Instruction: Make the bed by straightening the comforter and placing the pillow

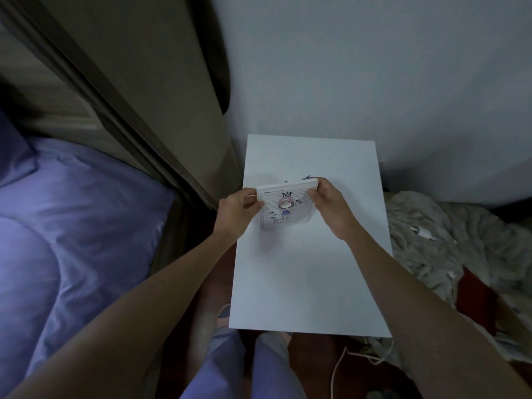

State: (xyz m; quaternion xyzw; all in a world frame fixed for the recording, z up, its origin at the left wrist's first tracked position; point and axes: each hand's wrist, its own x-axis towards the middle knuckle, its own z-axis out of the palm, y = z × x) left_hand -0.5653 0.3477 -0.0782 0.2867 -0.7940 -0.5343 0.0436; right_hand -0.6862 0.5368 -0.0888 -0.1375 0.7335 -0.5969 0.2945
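My left hand (237, 207) pinches the left edge of a small white notebook (285, 207), thumb on the cover and fingers curled behind it; my right hand (328, 204) grips the right edge the same way, thumb on the front near the top corner, the other fingers wrapped round the back; between the two hands the notebook is held tilted, its cover facing me, showing ruled lines, a little crown drawn at the top and a cartoon figure with pink hair and a blue skirt; the writing on it is too small to read; the notebook hangs just above a white tabletop (311, 283) that stands against a pale wall (374, 67); some blue marks on the tabletop peep out just behind the notebook's upper edge; the comforter (72, 226), a lilac-blue cloth in soft folds, lies on the bed well to the left of my left hand, apart from both hands; a pillow (13, 156) in the same colour shows at the far left edge; a brownish curtain (149, 96) hangs between bed and table; to the right of the table lies a shaggy cream blanket (449, 240) with a white charger (424, 233) on it, and a white cable (339, 367) trails over the floor by my legs.
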